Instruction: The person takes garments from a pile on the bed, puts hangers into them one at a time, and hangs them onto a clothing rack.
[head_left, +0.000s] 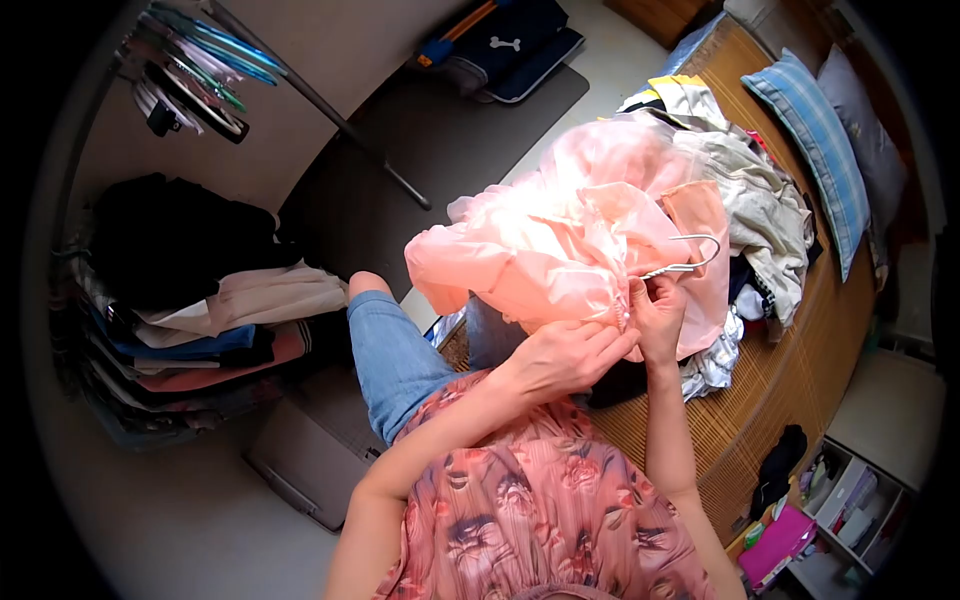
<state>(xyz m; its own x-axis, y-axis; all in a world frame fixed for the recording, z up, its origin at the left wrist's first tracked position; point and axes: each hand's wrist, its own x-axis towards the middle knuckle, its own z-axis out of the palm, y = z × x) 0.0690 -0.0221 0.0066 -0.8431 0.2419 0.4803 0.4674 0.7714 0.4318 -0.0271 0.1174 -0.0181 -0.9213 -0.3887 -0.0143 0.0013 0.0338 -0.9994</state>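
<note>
A sheer pink garment with gathered, ruffled fabric spreads over my lap and the edge of the mat. From its gathered neckline sticks the metal hook of a clothes hanger, pointing right; the rest of the hanger is hidden in the cloth. My left hand is closed, pinching the gathered edge from below. Close beside it, my right hand also pinches that edge, just under the hook's base. Whether its fingers touch the hanger as well I cannot tell.
Piled clothes lie behind the garment on a woven mat, near a blue checked pillow. At left, clothes hang on a rack, with spare hangers above. A grey suitcase lies below; a divided box sits at lower right.
</note>
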